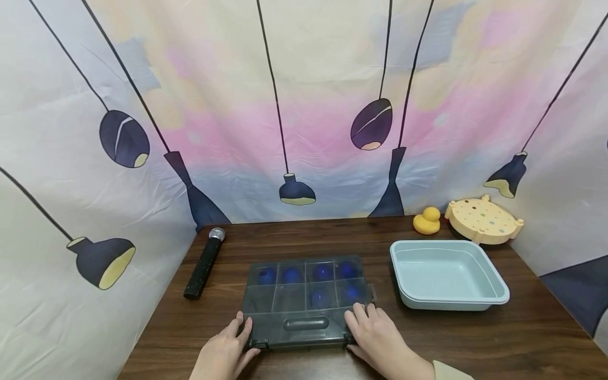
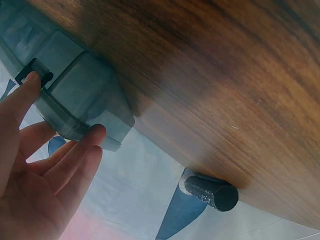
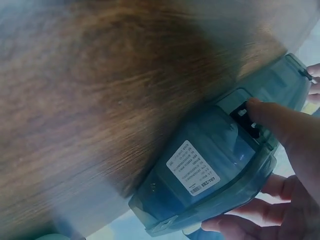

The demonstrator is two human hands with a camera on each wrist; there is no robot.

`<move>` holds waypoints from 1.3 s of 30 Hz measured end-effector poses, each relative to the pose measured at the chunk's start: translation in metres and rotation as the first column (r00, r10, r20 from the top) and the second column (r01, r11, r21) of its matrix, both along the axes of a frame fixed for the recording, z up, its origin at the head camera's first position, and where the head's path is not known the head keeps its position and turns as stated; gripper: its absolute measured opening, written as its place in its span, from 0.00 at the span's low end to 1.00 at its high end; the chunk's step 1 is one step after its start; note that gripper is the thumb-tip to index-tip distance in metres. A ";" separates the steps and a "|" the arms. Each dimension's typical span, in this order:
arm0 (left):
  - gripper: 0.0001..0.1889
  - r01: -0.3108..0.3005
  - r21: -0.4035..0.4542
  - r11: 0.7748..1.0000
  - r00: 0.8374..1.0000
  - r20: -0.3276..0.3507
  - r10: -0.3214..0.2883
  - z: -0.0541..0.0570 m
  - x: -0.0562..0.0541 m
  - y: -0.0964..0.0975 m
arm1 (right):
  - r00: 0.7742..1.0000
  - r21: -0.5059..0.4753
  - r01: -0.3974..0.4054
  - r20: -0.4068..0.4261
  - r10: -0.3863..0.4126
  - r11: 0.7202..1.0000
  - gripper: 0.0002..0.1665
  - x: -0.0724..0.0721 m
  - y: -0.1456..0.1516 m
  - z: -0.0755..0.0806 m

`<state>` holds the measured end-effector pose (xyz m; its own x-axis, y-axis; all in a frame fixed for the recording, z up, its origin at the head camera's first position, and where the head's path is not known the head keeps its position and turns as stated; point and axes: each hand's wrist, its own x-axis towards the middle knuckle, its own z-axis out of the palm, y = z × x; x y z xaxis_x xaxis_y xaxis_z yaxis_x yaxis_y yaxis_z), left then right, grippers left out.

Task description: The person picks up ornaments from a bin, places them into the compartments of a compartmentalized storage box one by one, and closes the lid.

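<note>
A dark translucent plastic compartment box [image 1: 304, 301] with its lid down lies on the table, a moulded handle along its near edge. Blue round objects [image 1: 323, 272] show through the lid in several compartments. At the near left corner my left hand [image 1: 225, 345] grips the box; in the left wrist view its thumb is on a black latch [image 2: 34, 72] and the fingers reach over the lid's side. My right hand [image 1: 377, 335] holds the near right corner, thumb on the other black latch [image 3: 245, 120]. A white printed label [image 3: 193, 168] is stuck on that side.
A black microphone [image 1: 205, 264] with a silver head lies left of the box. On the right stands a pale blue basin [image 1: 448, 303], with a yellow rubber duck [image 1: 427, 220] and a cream spotted toy [image 1: 484, 219] behind it. A patterned cloth [image 1: 323, 105] hangs behind the table.
</note>
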<state>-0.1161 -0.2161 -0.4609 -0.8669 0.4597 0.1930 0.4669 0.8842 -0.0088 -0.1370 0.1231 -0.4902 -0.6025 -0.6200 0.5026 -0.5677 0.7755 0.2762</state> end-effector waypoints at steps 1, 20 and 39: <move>0.29 0.001 0.000 1.000 1.000 -0.001 -0.001 0.000 0.000 0.000 | 1.000 -0.003 -0.005 0.003 0.005 1.000 0.44 0.001 0.000 0.000; 0.30 -0.038 0.050 0.998 0.999 0.014 0.037 -0.004 0.001 0.000 | 0.991 -0.064 -0.054 0.118 0.061 0.997 0.39 -0.002 0.013 0.007; 0.33 -0.125 0.178 0.976 0.989 -0.049 0.136 -0.008 0.006 -0.002 | 0.978 -0.176 -0.074 0.180 0.106 0.982 0.38 -0.010 0.030 0.005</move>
<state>-0.1104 -0.2182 -0.4691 -0.9013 0.2979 0.3144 0.3506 0.9281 0.1257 -0.1474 0.1532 -0.4852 -0.6418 -0.5923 0.4872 -0.6663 0.7452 0.0281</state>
